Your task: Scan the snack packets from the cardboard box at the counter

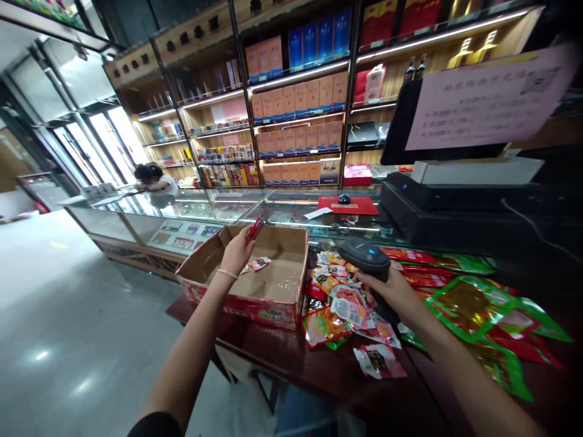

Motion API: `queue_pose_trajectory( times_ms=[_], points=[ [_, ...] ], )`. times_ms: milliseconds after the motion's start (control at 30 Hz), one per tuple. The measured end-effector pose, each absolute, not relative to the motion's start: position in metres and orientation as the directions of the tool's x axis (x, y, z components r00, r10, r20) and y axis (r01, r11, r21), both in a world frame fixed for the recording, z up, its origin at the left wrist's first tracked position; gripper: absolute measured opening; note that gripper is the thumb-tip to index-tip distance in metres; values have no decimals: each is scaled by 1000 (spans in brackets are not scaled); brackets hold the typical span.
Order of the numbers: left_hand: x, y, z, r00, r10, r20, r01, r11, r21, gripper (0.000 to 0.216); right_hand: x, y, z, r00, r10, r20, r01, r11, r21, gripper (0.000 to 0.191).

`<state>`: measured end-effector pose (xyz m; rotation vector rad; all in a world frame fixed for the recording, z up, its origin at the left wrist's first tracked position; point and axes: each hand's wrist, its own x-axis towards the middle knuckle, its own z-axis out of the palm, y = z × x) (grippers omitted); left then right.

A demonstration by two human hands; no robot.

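Note:
My left hand is closed on a small red snack packet, held above the far left part of an open cardboard box. Inside that box lie a few small packets, partly hidden by my hand. In my right hand is a black barcode scanner with a lit blue light, its head pointing left over a heap of small snack packets. One white and pink packet lies apart near the table's front edge.
Larger green and red snack bags are spread to the right. Behind stand a black monitor with a paper notice and a glass counter. A person leans on its far end. A mouse rests on a red mat.

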<state>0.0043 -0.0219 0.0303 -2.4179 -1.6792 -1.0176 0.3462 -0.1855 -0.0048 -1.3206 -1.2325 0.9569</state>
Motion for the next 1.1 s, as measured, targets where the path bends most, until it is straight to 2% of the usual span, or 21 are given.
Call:
queue_pose_trajectory(
  times_ms=[67,200,433,767,933,1100],
  points=[
    [-11,-4,25,235,844,482,852,-418,316,52,342,-180,-6,133,987,93,156,72,-985,37],
    [-18,9,21,256,851,459,830,-437,347,42,340,-177,-4,139,985,105,145,85,-986,36],
    [22,-10,24,353,833,425,746,-525,409,32,360,-181,-5,203,976,83,99,64,-993,33],
    [174,-76,37,615,679,401,554,-734,392,31,434,-211,-8,381,921,85,71,62,-996,31],
    [261,-97,15,687,598,413,438,-794,422,34,477,-227,-15,460,883,96,77,68,-995,29],
    [331,-90,-14,707,599,377,453,-792,409,36,508,-236,-31,528,846,78,18,81,-997,31]
  ],
)
